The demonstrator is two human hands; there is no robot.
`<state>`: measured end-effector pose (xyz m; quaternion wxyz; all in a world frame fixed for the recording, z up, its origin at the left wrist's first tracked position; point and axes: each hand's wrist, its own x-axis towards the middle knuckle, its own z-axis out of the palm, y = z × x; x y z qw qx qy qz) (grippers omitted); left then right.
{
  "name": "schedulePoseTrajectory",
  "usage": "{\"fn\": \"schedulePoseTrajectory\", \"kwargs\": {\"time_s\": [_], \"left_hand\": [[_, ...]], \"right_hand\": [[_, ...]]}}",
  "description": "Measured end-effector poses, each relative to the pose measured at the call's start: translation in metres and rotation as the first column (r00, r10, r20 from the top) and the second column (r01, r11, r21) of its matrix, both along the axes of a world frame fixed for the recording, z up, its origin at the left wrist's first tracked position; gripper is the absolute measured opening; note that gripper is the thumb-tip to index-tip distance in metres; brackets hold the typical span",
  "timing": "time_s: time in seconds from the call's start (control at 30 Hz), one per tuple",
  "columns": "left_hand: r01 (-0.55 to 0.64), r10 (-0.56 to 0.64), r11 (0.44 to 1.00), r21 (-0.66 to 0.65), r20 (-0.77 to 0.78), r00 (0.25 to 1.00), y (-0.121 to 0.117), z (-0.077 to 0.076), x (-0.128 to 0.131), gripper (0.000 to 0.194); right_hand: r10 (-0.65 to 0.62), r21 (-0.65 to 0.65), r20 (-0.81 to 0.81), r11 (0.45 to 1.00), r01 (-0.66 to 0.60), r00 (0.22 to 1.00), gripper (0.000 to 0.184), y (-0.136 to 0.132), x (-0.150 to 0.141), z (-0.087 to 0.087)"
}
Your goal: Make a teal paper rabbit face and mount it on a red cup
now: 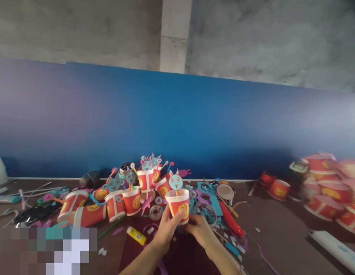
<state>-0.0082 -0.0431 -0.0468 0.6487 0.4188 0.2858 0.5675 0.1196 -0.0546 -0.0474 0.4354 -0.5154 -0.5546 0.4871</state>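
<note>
My left hand (168, 226) is closed around a red and white paper cup (175, 205), its thumb across the front. A blue cat-face cutout (175, 181) with pink details stands up from the cup's mouth. At the lower right of the cup is my right hand (199, 231), fingers curled in towards the base. Its fingertips are partly hidden, so whatever they pinch cannot be made out. Below both hands lies a dark maroon sheet (180, 254). A yellow glue stick (136, 235) and a tape roll (156, 212) lie to the left of the hands.
Similar decorated cups (131, 200) crowd the left and back. Cut blue paper (213, 196), a red tool-like object (233, 223) and scraps lie right of my hands. Farther right are stacked red cups (323, 206) and a white elongated object (334, 248). A blue partition (177, 122) stands behind.
</note>
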Motion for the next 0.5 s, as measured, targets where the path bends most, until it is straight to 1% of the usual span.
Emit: {"fn": "schedulePoseTrajectory", "kwargs": {"time_s": [0.1, 0.2, 0.27, 0.4, 0.5], "left_hand": [[0.001, -0.001, 1.0, -0.026, -0.012, 1.0, -0.0007, -0.0004, 0.0002, 0.051], [0.006, -0.006, 0.999, -0.036, -0.015, 1.0, -0.0008, -0.0015, 0.0006, 0.054], [0.003, -0.003, 1.0, -0.027, 0.002, 1.0, -0.001, -0.0017, 0.0007, 0.056], [-0.003, 0.003, 1.0, -0.001, 0.023, 1.0, -0.0001, -0.0016, 0.0004, 0.058], [-0.002, 0.002, 1.0, 0.004, 0.026, 1.0, 0.001, -0.0015, -0.0003, 0.059]], "right_hand": [[-0.051, -0.024, 0.006, 0.998, 0.052, 0.999, 0.017, -0.0017, -0.0015, 0.005], [-0.065, -0.03, 0.019, 0.997, 0.066, 0.998, 0.018, -0.003, -0.0017, 0.0067], [-0.041, -0.045, 0.048, 0.998, 0.043, 0.998, 0.016, -0.0034, -0.0013, 0.0059], [0.053, -0.142, 0.149, 0.989, -0.032, 0.987, 0.015, -0.0035, -0.0002, 0.0012], [0.065, -0.18, 0.167, 0.983, -0.035, 0.984, 0.016, -0.0033, 0.0, -0.0009]]}}
